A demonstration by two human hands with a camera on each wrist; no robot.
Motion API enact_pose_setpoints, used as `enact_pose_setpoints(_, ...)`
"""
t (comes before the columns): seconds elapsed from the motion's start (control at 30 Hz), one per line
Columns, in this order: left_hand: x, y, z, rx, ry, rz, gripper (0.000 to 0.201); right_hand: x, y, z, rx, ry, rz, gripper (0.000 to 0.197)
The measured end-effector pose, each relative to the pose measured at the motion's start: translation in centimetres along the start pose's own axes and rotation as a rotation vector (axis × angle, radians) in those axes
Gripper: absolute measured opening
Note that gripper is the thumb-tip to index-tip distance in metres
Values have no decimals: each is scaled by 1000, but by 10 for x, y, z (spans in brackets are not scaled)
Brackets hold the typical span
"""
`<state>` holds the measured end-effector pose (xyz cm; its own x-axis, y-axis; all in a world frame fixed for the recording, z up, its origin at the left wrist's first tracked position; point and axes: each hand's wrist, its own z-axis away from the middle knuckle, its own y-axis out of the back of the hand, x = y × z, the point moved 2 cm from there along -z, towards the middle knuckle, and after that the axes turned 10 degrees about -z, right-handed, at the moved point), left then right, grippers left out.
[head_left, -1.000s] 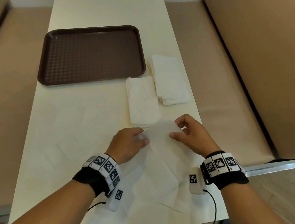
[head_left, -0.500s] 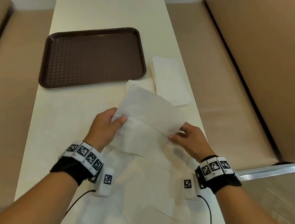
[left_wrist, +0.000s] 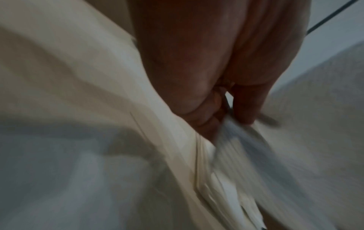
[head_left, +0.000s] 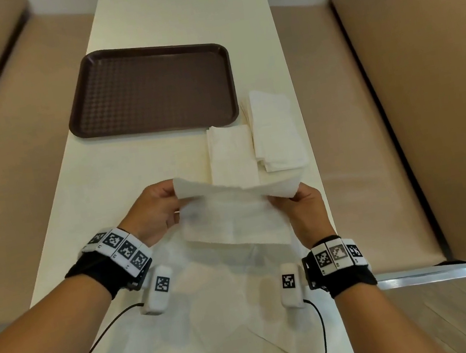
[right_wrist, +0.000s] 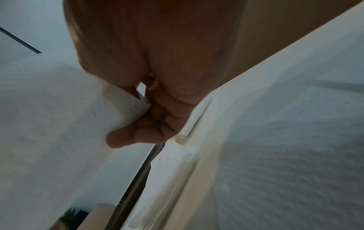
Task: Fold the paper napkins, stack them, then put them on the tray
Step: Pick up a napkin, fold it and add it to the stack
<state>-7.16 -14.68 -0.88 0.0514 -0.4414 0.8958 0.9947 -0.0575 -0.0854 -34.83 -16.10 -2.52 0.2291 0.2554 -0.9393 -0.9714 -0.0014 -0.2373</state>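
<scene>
A thin white paper napkin [head_left: 232, 216] hangs in the air above the near half of the table, curling over at its top edge. My left hand [head_left: 154, 211] pinches its upper left corner and my right hand [head_left: 301, 205] pinches its upper right corner. The left wrist view shows fingers [left_wrist: 208, 123] pinching the napkin [left_wrist: 246, 144]; the right wrist view shows the right-hand fingers [right_wrist: 138, 133] on the napkin's edge [right_wrist: 126, 109]. A folded napkin [head_left: 231, 158] lies flat beside a taller pile of napkins [head_left: 276, 132]. The dark brown tray [head_left: 152, 88] sits beyond them, bare.
Several unfolded napkins [head_left: 218, 317] are spread flat on the cream table [head_left: 84, 219] under my wrists. Tan padded benches [head_left: 358, 140] run along both sides of the table. A black cable [head_left: 321, 334] trails from my right wrist over the table's near edge.
Both hands lifted one napkin off the spread sheets. The left hand swung it up and outward, and now both hands hold it level by its top corners, wider apart.
</scene>
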Motion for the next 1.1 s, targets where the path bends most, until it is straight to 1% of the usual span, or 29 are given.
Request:
enact_pose_setpoints(0.03,0,6,1,-17,9,-76,26,-3,0,0,-32,22,-11,32)
enact_pose_setpoints(0.1,1,21,1,-2,12,-239,44,-7,1,-1,-117,61,-1,50)
enact_pose_setpoints(0.17,11,34,-4,15,-57,-343,46,-11,2,-2,-192,95,36,55)
enact_pose_setpoints(0.23,27,35,-11,-37,-120,-428,47,-15,2,-3,-248,103,54,55)
enact_pose_setpoints(0.27,37,28,-15,-104,-142,-485,47,-17,1,-4,-265,99,58,56)
enact_pose_setpoints(0.33,53,2,-21,-319,-175,-664,50,-21,-3,-4,-303,87,62,58)
enact_pose_setpoints(0.4,57,-28,-26,-557,-164,-856,50,-22,-8,-5,-341,92,69,58)
enact_pose_setpoints(0.43,54,-39,-28,-647,-138,-898,45,-23,-11,-5,-353,107,70,58)
enact_pose_setpoints(0.47,51,-49,-30,-708,-112,-892,39,-25,-13,-5,-340,119,78,56)
enact_pose_setpoints(0.5,48,-55,-32,-737,-99,-866,34,-28,-14,-5,-315,130,86,52)
enact_pose_setpoints(0.53,45,-58,-33,-736,-100,-843,31,-31,-14,-6,-272,132,96,45)
enact_pose_setpoints(0.6,39,-57,-38,-663,-97,-732,33,-30,-13,-7,-163,78,43,27)
enact_pose_setpoints(0.63,37,-54,-40,-602,-76,-613,35,-27,-12,-7,-133,10,-49,24)
enact_pose_setpoints(0.67,34,-52,-44,-524,-45,-473,36,-21,-12,-7,-111,-72,-159,43)
enact_pose_setpoints(0.7,32,-50,-47,-436,-22,-348,38,-14,-12,-7,-104,-163,-244,66)
enact_pose_setpoints(0.73,30,-48,-50,-340,-14,-256,40,-8,-14,-6,-110,-240,-292,80)
enact_pose_setpoints(0.77,28,-47,-54,-254,-18,-192,41,-2,-17,-4,-111,-294,-283,77)
enact_pose_setpoints(0.8,27,-46,-57,-190,-31,-146,43,4,-21,-2,-115,-320,-232,65)
enact_pose_setpoints(0.87,25,-44,-67,-104,-55,-106,46,9,-32,-1,-110,-310,-63,38)
enact_pose_setpoints(0.93,22,-40,-78,-32,-51,-104,50,12,-40,-6,-58,-293,50,12)
enact_pose_setpoints(0.97,22,-38,-84,1,-47,-105,51,12,-42,-10,-25,-300,76,8)
enact_pose_setpoints(1.03,23,-34,-95,77,-49,-127,50,13,-44,-19,41,-325,88,16)
enact_pose_setpoints(1.1,26,-31,-106,152,-52,-201,46,14,-43,-27,86,-344,100,18)
